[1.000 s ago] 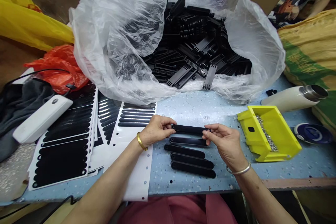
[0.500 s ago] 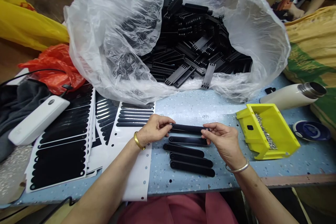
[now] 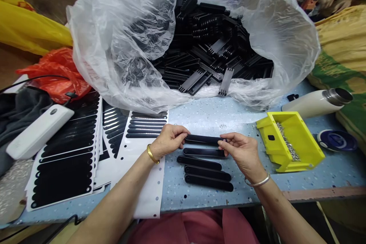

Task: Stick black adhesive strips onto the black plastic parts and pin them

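My left hand (image 3: 171, 138) is closed in a pinch at the left end of a long black plastic bar (image 3: 203, 139) with rounded ends. At the bar's right end, the thumb and fingers of my right hand (image 3: 238, 151) are closed on it. Whether a thin strip lies on top of the bar I cannot tell. Below it, on the blue speckled table (image 3: 197, 206), lie several similar black bars (image 3: 208, 172), roughly parallel. Beside my left forearm is a white backing sheet (image 3: 148, 183) with black round-ended strips (image 3: 147, 126) along its upper part.
A clear plastic bag (image 3: 114, 45) full of black plastic parts (image 3: 211, 45) stands behind. To the right are a yellow bin (image 3: 307, 141) of small metal pieces, a white flask (image 3: 309, 105) and a blue round lid (image 3: 337, 140). More strip sheets (image 3: 65, 171) and a white device (image 3: 40, 131) lie left.
Both hands keep their grip on the bar. A thin gap line along its top no longer shows. The view has shifted slightly, and a person's hands at the upper right have moved.
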{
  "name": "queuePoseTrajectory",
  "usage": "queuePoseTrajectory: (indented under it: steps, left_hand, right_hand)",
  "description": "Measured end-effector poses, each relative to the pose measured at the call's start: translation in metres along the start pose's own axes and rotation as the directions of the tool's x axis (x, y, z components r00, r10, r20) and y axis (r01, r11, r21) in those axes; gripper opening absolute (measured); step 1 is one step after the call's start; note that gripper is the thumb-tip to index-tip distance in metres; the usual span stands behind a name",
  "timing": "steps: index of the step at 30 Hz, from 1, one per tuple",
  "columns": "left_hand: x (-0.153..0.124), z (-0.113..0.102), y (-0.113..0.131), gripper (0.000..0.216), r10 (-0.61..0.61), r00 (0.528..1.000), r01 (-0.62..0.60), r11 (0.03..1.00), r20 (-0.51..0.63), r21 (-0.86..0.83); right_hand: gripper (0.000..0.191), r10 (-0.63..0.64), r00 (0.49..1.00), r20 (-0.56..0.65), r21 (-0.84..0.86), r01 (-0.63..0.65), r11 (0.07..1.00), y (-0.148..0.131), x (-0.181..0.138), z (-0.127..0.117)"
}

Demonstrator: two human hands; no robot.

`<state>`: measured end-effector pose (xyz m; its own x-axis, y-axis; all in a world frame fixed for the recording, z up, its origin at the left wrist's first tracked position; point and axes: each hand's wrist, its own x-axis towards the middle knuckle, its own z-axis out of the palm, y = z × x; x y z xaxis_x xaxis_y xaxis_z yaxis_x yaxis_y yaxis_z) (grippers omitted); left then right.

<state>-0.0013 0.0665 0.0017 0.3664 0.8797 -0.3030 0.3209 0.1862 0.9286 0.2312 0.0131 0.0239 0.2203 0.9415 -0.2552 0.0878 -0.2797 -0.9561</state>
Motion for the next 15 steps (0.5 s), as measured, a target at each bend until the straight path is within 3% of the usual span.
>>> queuePoseTrajectory:
  steps: [15]
  left_hand:
    - [0.0024, 0.0007, -0.0005, 0.016, 0.074, 0.997, -0.075, 0.997, 0.004, 0.034]
  right_hand:
    - [0.025, -0.04, 0.998, 0.038, -0.09, 0.043, 0.995, -0.008, 0.0018, -0.0025]
